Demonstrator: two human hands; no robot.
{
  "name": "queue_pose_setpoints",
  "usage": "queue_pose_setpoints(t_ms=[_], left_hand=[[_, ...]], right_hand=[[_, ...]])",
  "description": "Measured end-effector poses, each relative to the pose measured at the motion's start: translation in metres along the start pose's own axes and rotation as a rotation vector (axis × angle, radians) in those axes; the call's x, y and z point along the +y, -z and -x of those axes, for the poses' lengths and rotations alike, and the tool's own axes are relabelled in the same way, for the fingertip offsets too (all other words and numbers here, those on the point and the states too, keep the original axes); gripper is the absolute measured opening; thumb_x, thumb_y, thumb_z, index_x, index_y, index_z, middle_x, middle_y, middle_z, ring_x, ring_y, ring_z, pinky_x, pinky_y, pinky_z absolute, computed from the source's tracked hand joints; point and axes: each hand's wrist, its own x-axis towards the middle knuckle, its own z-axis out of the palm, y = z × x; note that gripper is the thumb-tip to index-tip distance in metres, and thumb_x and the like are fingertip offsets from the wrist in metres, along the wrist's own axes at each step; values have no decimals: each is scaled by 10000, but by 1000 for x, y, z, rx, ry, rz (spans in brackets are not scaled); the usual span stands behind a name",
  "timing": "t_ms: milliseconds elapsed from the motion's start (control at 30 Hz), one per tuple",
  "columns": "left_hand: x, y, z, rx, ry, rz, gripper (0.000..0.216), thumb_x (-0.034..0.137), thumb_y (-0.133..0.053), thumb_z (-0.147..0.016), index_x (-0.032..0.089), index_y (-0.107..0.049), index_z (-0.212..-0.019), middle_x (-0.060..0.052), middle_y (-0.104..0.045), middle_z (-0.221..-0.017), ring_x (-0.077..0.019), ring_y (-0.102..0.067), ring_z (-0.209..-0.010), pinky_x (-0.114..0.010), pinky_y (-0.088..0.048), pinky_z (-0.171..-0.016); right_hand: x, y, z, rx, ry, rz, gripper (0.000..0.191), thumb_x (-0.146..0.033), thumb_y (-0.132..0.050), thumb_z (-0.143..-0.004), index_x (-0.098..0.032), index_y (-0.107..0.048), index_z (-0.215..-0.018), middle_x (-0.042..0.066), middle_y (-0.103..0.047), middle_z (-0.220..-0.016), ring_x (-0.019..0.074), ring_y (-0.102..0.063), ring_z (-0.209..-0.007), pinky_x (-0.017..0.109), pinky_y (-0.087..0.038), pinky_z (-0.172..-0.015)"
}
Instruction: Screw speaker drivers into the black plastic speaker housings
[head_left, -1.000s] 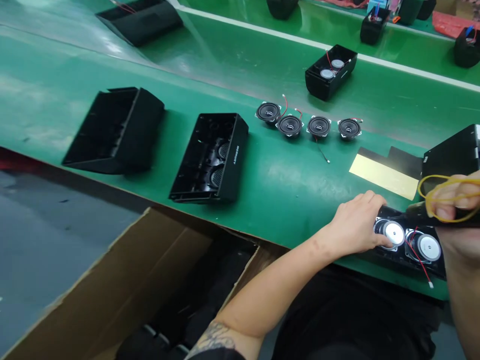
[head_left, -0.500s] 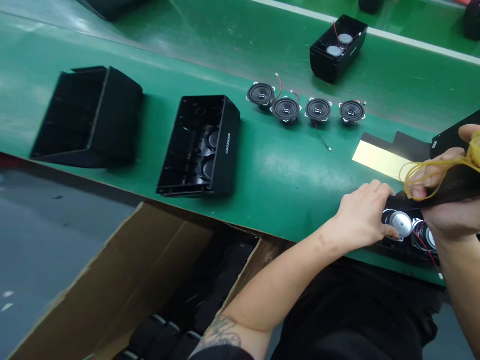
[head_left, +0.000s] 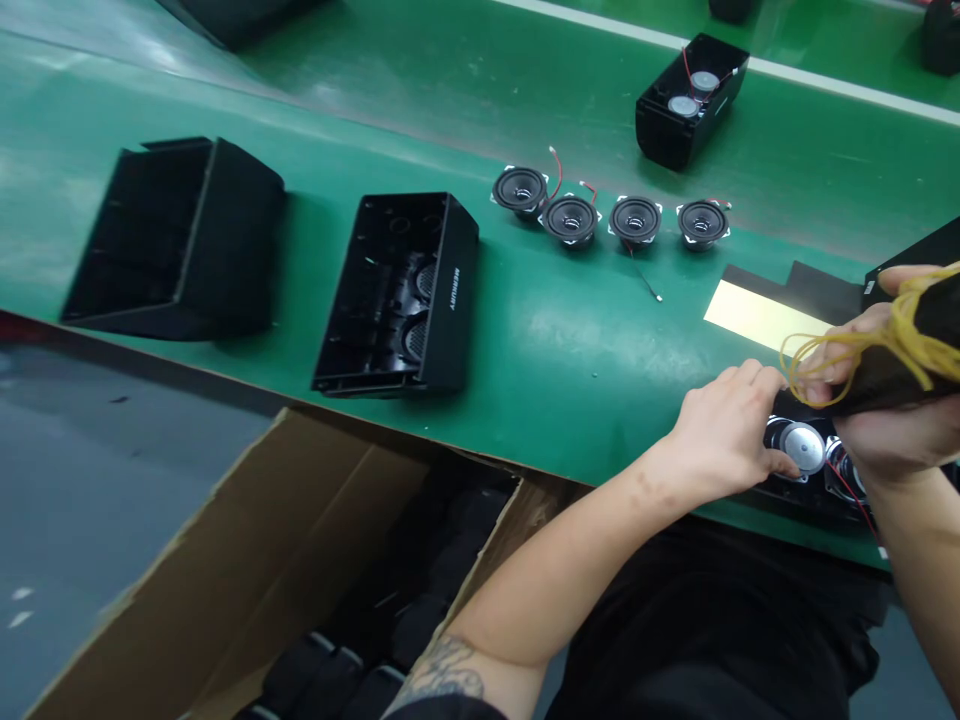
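My left hand (head_left: 724, 435) grips the left end of a black speaker housing (head_left: 806, 470) at the near edge of the green belt, the thumb beside a silver speaker magnet (head_left: 802, 447). A second magnet with red wire sits partly hidden to its right. My right hand (head_left: 889, 400) is closed round a black tool (head_left: 911, 350) wrapped in yellow rubber bands, held just above the housing. Several loose speaker drivers (head_left: 570, 218) lie in a row farther back on the belt.
Two empty black housings (head_left: 397, 295) (head_left: 176, 240) rest on the green belt (head_left: 585, 340) to the left. Another housing with two speakers (head_left: 690, 100) stands far back. A yellow-and-black sheet (head_left: 761, 315) lies near my right hand. An open cardboard box (head_left: 262, 560) with black parts stands below the belt's edge.
The view shifted down and left. My right hand with the banded tool rose from the housing and tilted up to the right. My left hand stayed on the housing.
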Motion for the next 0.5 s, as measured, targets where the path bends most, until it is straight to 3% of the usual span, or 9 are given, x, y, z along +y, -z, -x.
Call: queue_pose_setpoints(t_ms=[133, 200, 300, 400, 500], left_hand=[[2, 1, 1, 3, 18, 16, 842, 494, -973, -802, 196, -506, -1436, -120, -604, -1506, -338, -594, -1404, -473, -588, -1113], [2, 2, 3, 15, 4, 27, 858, 478, -976, -803, 216, -492, -1460, -111, -596, -1520, -334, -590, -1409, -473, -586, -1118], [1, 1, 4, 6, -22, 4, 785, 485, -971, -807, 208, -528, -1394, -103, -621, -1451, -328, -614, -1352, -473, -588, -1093], [-2, -1, 3, 13, -28, -24, 757, 520, -959, -810, 206, -539, -1356, -102, -640, -1372, -343, -632, -1289, -506, -594, -1031], [-6, 0, 4, 20, -62, 14, 759, 520, -962, -805, 219, -540, -1359, -109, -636, -1376, -357, -615, -1308, -537, -577, -1035]], right_hand=[[15, 13, 5, -84, -40, 31, 670, -843, -776, -732, -250, -806, -1042, 1, -593, -615, 190, -496, -403, 376, -507, -426], [15, 15, 8, -53, -44, 23, 701, -853, -764, -724, -244, -789, -1071, 2, -598, -645, 189, -497, -412, 363, -477, -401], [4, 10, 10, 20, -57, -8, 762, -849, -834, -654, -235, -773, -1101, -6, -629, -694, 177, -510, -449, 322, -439, -392], [-11, 4, 9, 28, -45, 5, 672, -808, -843, -705, -257, -769, -1083, -31, -637, -675, 171, -544, -473, 312, -477, -458], [-20, 5, 6, 46, -18, -20, 649, -843, -800, -738, -278, -776, -1055, -41, -615, -644, 145, -477, -428, 299, -420, -430]])
